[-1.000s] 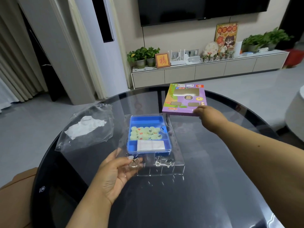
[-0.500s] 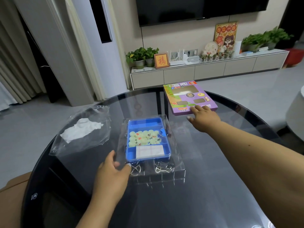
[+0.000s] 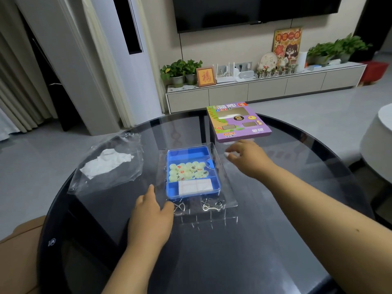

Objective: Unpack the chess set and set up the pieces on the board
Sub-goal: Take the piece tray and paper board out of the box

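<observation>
A blue plastic tray [image 3: 215, 166] sits inside a clear plastic insert [image 3: 227, 187] on the round glass table [image 3: 275, 240]. In the tray lie several pale round chess pieces [image 3: 187, 171] and a folded white sheet with red lines [image 3: 195, 185]. My left hand [image 3: 151, 217] grips the insert's near left corner, beside small metal ring puzzles [image 3: 209, 205]. My right hand [image 3: 247, 157] hovers with loose, slightly blurred fingers just right of the tray, holding nothing. The purple game box [image 3: 238, 122] lies flat at the table's far edge, apart from my right hand.
A crumpled clear plastic bag [image 3: 108, 164] with white paper inside lies on the table's left side. A brown seat [image 3: 19, 257] shows at the lower left. A white rounded object [image 3: 379, 149] stands off the table's right edge.
My right hand let go of the purple box, which now lies flat at the far edge, and drew back toward the tray. My left hand turned palm down onto the insert's corner.
</observation>
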Available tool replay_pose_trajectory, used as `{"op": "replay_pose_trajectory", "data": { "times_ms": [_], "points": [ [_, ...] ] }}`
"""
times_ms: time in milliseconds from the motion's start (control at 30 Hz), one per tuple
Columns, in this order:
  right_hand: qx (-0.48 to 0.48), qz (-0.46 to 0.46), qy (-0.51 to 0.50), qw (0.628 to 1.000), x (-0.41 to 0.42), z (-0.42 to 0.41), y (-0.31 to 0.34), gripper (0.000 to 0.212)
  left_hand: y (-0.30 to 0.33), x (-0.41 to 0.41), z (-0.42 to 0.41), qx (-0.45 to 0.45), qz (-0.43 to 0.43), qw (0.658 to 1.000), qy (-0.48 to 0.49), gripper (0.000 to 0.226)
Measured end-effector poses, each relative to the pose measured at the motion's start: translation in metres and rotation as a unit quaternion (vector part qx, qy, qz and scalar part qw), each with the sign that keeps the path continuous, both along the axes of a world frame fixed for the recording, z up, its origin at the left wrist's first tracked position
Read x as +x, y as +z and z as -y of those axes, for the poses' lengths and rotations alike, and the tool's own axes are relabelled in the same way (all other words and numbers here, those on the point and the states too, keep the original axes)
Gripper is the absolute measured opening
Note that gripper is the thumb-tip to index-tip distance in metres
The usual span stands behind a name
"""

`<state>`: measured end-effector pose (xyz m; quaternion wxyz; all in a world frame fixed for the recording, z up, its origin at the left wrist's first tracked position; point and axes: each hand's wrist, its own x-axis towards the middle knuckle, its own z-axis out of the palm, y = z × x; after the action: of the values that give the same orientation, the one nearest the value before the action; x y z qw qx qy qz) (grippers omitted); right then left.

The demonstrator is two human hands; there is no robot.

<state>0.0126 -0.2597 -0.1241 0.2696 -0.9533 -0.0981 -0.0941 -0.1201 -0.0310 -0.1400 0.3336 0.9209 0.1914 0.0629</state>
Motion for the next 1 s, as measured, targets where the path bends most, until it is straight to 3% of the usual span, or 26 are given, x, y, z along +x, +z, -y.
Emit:
{"op": "replay_pose_trajectory", "data": {
  "times_ms": [200, 367, 500, 700, 833, 900, 1000],
  "points": [
    [0.007, -0.089, 0.053, 0.995, -0.068, -0.024, 0.023, 0.025, -0.003, -0.003, -0.002, -0.007, 0.017, 1.0, -0.003, 0.068],
    [-0.19, -0.034, 0.095, 0.977, -0.103, -0.04, 0.028, 0.036, -0.007, -0.003, -0.004, -0.009, 0.035, 0.999, -0.017, 0.059],
    [-0.217, -0.028, 0.133, 0.967, -0.108, -0.044, 0.013, 0.032, -0.011, -0.003, -0.004, -0.016, 0.058, 0.997, -0.043, 0.046],
    [-0.11, -0.085, 0.158, 0.978, -0.097, -0.042, 0.001, 0.034, -0.015, -0.002, -0.005, -0.021, 0.074, 0.996, -0.034, 0.044],
    [0.009, -0.138, 0.154, 0.978, -0.093, -0.034, 0.007, 0.014, -0.016, -0.001, -0.006, -0.03, 0.083, 0.996, -0.023, 0.044],
    [0.117, -0.154, 0.123, 0.973, -0.09, -0.03, 0.011, 0.008, -0.017, 0.0, -0.006, -0.032, 0.083, 0.996, -0.019, 0.043],
    [0.317, -0.122, 0.002, 0.941, -0.079, -0.016, 0.016, 0.004, -0.017, 0.002, -0.006, -0.04, 0.084, 0.995, -0.021, 0.043]
  ]
}}
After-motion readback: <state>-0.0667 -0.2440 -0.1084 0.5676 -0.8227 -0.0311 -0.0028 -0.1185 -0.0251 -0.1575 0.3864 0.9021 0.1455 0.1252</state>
